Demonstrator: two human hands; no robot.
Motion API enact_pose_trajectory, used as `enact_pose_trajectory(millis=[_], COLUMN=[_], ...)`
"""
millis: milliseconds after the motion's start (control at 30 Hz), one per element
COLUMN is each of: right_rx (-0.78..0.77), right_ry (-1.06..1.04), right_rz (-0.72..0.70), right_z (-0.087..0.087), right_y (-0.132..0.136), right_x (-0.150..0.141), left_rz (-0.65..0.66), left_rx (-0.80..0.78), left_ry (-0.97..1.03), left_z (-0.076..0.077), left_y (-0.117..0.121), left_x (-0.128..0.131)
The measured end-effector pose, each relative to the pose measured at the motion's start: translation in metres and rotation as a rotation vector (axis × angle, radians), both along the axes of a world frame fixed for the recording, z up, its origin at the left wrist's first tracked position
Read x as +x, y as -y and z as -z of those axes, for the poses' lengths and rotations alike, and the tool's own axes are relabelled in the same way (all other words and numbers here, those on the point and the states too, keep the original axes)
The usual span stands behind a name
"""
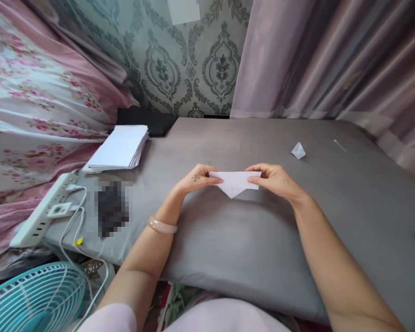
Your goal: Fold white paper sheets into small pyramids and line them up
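A folded sheet of white paper is held up between my two hands, just over the grey-covered surface. Its top edge runs straight, and a point hangs down at the middle with a short crease line above it. My left hand pinches the paper's left end between thumb and fingers. At the right end my right hand grips it the same way, thumb in front. Part of each hand's fingers is hidden behind the paper. A small folded paper piece sits apart, beyond my right hand.
Back left lies a stack of white paper by a black cloth. A power strip with white cables and a blurred dark object are at left. A teal fan stands below. A thin stick lies at right.
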State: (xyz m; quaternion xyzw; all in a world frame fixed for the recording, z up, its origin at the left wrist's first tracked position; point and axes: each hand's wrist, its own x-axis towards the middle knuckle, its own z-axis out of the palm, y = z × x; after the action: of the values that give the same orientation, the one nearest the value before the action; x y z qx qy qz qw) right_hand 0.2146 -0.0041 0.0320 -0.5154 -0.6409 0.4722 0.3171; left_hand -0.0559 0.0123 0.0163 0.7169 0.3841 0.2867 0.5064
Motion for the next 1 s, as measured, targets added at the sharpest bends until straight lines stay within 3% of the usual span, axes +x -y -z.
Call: enact_pose_trajectory(millis=[100,200,300,367,500,667,833,1000], right_rx=[0.129,0.501,0.923,1.078,1.130,0.935,0.690,0.460], right_ry=[0.182,0.356,0.592,0.755,0.901,0.906,0.734,0.508], right_rz=[-0.062,-0.036,0.077,0.076,-0.013,-0.082,-0.014,0.162], right_z=[-0.014,-0.019,-0.010,0.003,0.032,0.050,0.054,0.060], right_y=[0.009,0.016,0.019,0.020,0.019,0.023,0.026,0.023], right_x=[0.002,0.001,-0.004,-0.008,-0.009,-0.006,-0.003,0.001], left_rz=[-0.069,-0.214,-0.297,-0.242,-0.122,0.060,-0.003,-0.180], left_rx=[0.326,0.750,1.089,1.193,1.187,1.058,0.852,0.543], left_ry=[-0.012,-0.107,-0.326,-0.481,-0.727,-0.823,-0.716,-0.488], left_z=[-0.009,-0.009,0.001,0.010,0.021,0.025,0.030,0.038], left_y=[0.004,0.007,0.006,0.004,0.002,0.010,0.013,0.007], left_x=[0.007,0.014,0.017,0.018,0.022,0.024,0.019,0.016])
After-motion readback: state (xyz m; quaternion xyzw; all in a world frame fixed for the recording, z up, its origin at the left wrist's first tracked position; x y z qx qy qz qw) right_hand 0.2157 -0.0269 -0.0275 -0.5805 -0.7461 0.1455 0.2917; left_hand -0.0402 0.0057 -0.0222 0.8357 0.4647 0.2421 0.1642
